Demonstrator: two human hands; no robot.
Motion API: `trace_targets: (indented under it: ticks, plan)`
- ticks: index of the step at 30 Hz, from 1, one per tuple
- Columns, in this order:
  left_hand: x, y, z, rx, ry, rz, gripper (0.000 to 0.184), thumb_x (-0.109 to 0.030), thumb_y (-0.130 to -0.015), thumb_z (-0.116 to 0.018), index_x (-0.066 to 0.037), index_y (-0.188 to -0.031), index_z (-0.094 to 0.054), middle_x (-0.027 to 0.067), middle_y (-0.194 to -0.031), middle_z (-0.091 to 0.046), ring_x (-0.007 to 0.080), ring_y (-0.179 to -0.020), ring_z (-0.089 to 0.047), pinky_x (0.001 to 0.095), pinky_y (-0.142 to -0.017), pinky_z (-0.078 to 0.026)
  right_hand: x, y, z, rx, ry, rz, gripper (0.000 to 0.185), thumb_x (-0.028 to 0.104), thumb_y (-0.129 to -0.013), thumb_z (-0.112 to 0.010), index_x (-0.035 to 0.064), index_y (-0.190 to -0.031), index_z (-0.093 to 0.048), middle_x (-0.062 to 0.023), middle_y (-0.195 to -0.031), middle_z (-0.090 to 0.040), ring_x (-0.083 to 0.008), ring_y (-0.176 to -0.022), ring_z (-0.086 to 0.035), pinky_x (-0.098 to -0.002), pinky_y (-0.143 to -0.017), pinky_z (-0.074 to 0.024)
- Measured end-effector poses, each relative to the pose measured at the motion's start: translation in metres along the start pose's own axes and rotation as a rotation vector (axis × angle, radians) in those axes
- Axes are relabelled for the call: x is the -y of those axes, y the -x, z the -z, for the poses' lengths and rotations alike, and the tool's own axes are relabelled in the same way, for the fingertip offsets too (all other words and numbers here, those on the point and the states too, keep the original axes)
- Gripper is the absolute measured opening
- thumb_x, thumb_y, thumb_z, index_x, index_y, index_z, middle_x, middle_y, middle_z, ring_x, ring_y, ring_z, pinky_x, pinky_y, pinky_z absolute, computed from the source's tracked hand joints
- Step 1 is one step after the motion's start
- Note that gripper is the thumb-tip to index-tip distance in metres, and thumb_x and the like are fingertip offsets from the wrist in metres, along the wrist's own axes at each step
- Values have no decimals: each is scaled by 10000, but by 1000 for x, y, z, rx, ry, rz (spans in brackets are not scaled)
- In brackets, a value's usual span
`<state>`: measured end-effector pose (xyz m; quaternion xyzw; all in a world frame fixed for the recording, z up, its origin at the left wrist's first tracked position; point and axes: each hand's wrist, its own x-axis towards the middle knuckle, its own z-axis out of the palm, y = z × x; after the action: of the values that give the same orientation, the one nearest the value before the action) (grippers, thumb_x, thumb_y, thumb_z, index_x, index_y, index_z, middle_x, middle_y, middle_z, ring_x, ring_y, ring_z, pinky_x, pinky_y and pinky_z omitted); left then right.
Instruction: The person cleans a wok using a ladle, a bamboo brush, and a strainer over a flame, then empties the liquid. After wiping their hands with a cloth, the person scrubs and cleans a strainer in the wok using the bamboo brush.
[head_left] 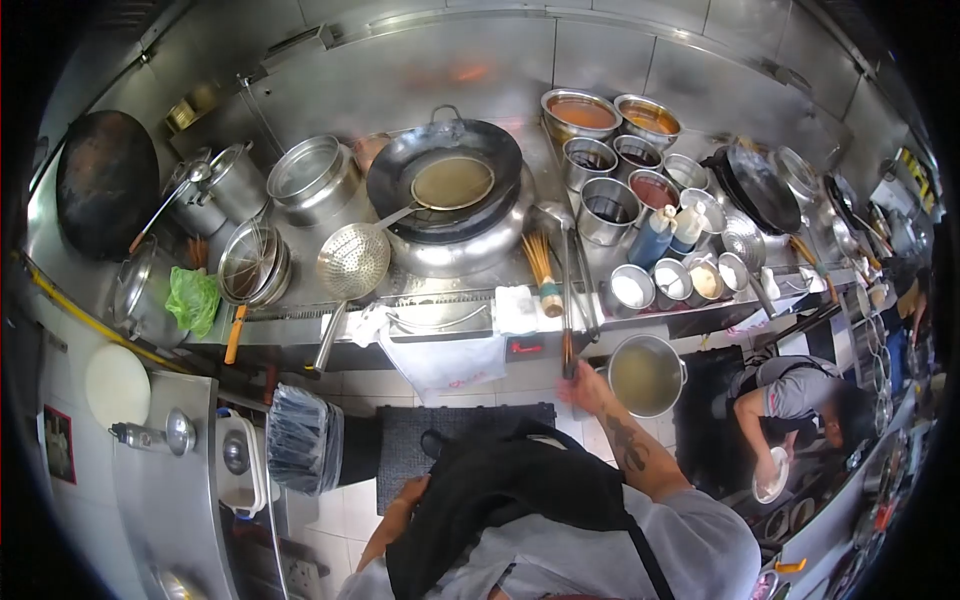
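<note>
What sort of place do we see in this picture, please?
Most likely a restaurant kitchen. The signs are a large, round, black metal wok, the round, silvery metal pots of dark and reddish liquid to its right, and another person in a grey shirt bending nearby.

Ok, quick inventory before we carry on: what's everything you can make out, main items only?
Range wok: one, black, centre.
Mesh strainer: one, silver-rimmed, over the wok.
Perforated skimmer: one, silver, front-left of the wok.
Bamboo brush: one, tan, right of the wok.
Long-handled utensils: two, mostly silver, beside the brush.
Squeeze bottles: two, dark, pale-topped, right.
Stockpot: one, silver, beside the right hand.
Plastic bag: one, green, left.
Bin liner: one, grey, lower left.
Co-worker: one, grey-shirted, right.
Far-right clutter: too small to count.
Apron: one, black, on the wearer.
Left hand: one, bare, by the apron.
Right hand: one, bare, by a utensil's handle end.
</note>
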<state>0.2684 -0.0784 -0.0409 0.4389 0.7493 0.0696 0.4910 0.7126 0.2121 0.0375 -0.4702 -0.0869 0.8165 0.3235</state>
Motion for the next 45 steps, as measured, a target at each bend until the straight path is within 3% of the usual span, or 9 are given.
trace_targets:
  ticks: [4, 7, 16, 20, 22, 24, 27, 33, 45]
  plan:
    - [35, -42, -33, -123, 24, -63, 563, -460, -901, -427, 19, -1127, -618, 264, -1111, -618, 342, -1092, -583, 395, -925, -428, 7, 19, -29, 173, -49, 30, 437, 472, -924, -494, 66, -1084, -491, -141, -977, -598, -300, -846, -633, -421, -763, -518]
    - [-18, -10, -11, -50, 224, 42, 570, -457, -896, -422, 24, -1137, -609, 265, -1138, -606, 359, -1111, -570, 409, -940, -421, 8, 7, -21, 133, -38, 50, 193, 246, -946, -528, 58, -945, -568, -93, -830, -620, -251, -763, -622, -397, -743, -516]
    - [-17, -17, -5, -79, -33, 17, 550, -459, -899, -419, -1, -1131, -617, 227, -1173, -599, 389, -1137, -536, 428, -979, -398, 8, 21, -28, 47, 56, 132, 201, 242, -920, -580, 77, -1023, -529, -90, -858, -602, -227, -682, -608, -398, -630, -545]
    - [-22, -12, -1, -30, -37, 53, 567, -443, -846, -437, 10, -1138, -613, 247, -1171, -591, 373, -1147, -540, 423, -986, -398, -12, 9, 20, 195, 252, 57, 208, 271, -902, -592, 93, -1003, -553, -85, -833, -613, -242, -698, -629, -393, -628, -548]
    - [-21, -14, -4, -34, -30, 45, 559, -433, -839, -440, 8, -1135, -615, 246, -1165, -593, 374, -1141, -544, 427, -984, -399, -27, 21, 29, 73, 424, -38, 324, 305, -901, -591, 80, -1123, -524, -119, -914, -627, -233, -709, -630, -377, -661, -534]
    - [-17, -18, -12, -87, 8, 82, 524, -398, -837, -441, -1, -1125, -625, 244, -1150, -601, 382, -1122, -554, 435, -975, -408, -44, 32, 53, -4, 860, 46, 257, 303, -843, -609, 60, -918, -642, -107, -870, -641, -227, -732, -645, -379, -625, -554]
    - [-32, -3, -8, -121, 49, 52, 498, -375, -847, -437, -5, -1121, -626, 247, -1147, -600, 387, -1120, -552, 435, -976, -409, -68, 19, 104, -100, 1212, 45, 254, 291, -831, -609, 53, -912, -642, -107, -847, -641, -227, -699, -641, -374, -598, -550]
    - [-25, -7, -13, -111, 69, 93, 544, -414, -871, -442, 28, -1144, -605, 265, -1193, -572, 399, -1144, -530, 413, -990, -394, -86, 5, 152, -124, 1188, -138, 249, 267, -808, -610, 39, -901, -641, -108, -801, -642, -227, -633, -633, -365, -546, -541]
    - [-19, -18, -12, -54, 54, 85, 559, -424, -890, -406, 34, -1138, -611, 256, -1224, -557, 406, -1171, -506, 420, -1012, -370, -83, -6, 145, -135, 1064, -165, 241, 219, -761, -611, 10, -878, -640, -108, -708, -643, -227, -501, -617, -346, -441, -524]
